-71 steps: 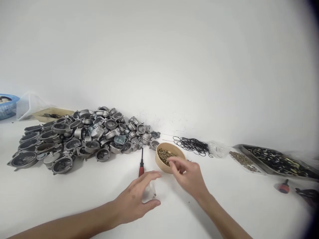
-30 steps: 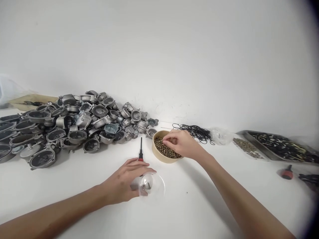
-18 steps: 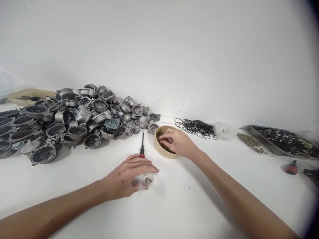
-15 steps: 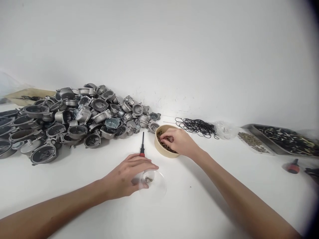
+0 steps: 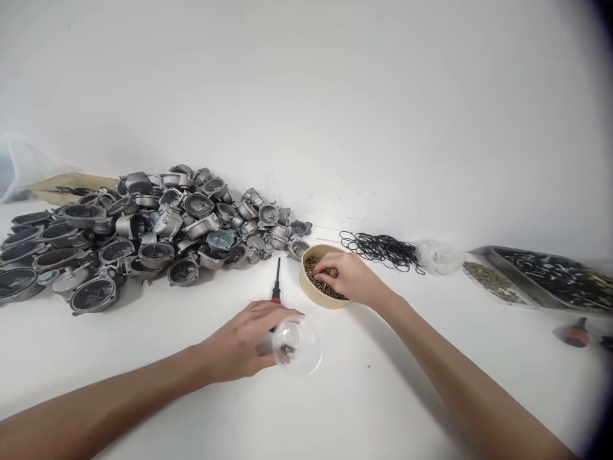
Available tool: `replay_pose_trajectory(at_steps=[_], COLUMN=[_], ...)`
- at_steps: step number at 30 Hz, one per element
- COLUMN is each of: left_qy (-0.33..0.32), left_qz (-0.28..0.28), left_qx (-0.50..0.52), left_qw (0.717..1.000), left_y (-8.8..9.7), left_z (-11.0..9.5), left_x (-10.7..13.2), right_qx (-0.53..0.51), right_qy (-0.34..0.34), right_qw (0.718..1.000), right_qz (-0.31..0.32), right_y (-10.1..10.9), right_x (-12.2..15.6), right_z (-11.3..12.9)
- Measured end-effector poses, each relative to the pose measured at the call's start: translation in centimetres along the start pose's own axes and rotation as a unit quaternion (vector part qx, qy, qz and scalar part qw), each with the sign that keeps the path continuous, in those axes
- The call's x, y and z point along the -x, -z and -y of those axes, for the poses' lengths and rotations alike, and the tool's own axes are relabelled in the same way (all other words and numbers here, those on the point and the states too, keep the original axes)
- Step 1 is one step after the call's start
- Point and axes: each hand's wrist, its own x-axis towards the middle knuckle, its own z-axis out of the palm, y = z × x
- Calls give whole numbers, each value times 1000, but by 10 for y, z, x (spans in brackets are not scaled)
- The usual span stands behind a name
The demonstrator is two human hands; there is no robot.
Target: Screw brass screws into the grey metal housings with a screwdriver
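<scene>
**Right hand has moved from the near rim to over the middle of the round tan bowl**

The left hand, spread wide a couple of seconds ago, has now curled round a clear plastic cup, fingers and thumb on either side. Some small metal pieces show inside, too blurred to count; I can't tell whether the cup's base touches the white tabletop.

The right hand's thumb and fingertips are nearly together among the brassy metal screws in the bowl; whether they grip one, I can't tell. That hand hides much of the contents.

Behind the left hand, a red-and-black screwdriver has most of its handle covered. At far right, a dark object is cut off by the picture's edge, too blurred to identify.
</scene>
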Motion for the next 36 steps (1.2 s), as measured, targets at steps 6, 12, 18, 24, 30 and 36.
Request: replay_pose_trajectory(at_steps=[6, 12, 18, 24, 30, 36], left_qy=[-2, -3, -8, 6, 8, 4], left_qz=[0, -1, -11, -3, -1, 1], left_qx=[-1, 0, 14, 19, 19, 20], left_qw=[1000, 1000, 1000, 1000, 1000, 1000], left_y=[2, 1, -5, -5, -4, -5], left_z=[-2, -2, 7, 8, 6, 8], left_x=[-1, 0, 4, 6, 7, 6], right_qx=[-20, -114, -246, -151, -61, -17], right_qy=[-16, -73, 56, 16, -85, -42], right_qw=[999, 991, 963, 988, 994, 999], right_qz=[-26, -6, 95, 15, -4, 21], right_y=[-1, 17, 47, 40, 24, 14], right_x=[1, 5, 25, 23, 6, 4], right_z=[-1, 5, 47, 45, -3, -2])
